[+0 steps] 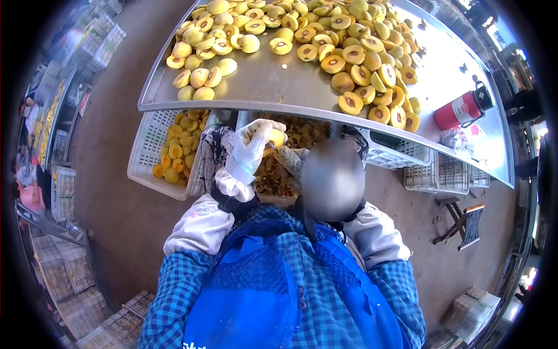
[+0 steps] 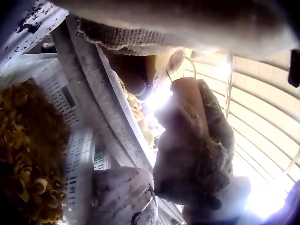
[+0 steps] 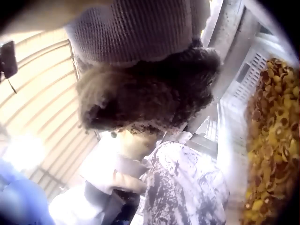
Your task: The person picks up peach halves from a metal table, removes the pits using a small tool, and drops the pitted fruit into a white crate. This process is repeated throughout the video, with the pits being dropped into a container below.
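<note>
My left hand (image 1: 251, 145), in a white glove, holds a yellow peach half (image 1: 276, 138) in front of my chest. In the left wrist view the peach half (image 2: 161, 65) shows beneath the glove's edge. My right hand (image 2: 194, 154), in a dirty grey glove, grips a pitting tool (image 2: 188, 91) with a wooden handle and a thin wire loop, the loop right at the fruit. From above, a blurred grey oval covers much of the right hand (image 1: 292, 158). The right wrist view shows the back of the soiled glove (image 3: 145, 96), its fingertips close to the left hand (image 3: 117, 164).
A metal table (image 1: 261, 87) ahead bears many halved peaches (image 1: 354, 55) and a red flask (image 1: 462, 107). Under its edge, a white crate (image 1: 139, 157) holds peach pieces; pits and scraps (image 1: 273, 177) lie below my hands. A folding stool (image 1: 465, 224) stands at right.
</note>
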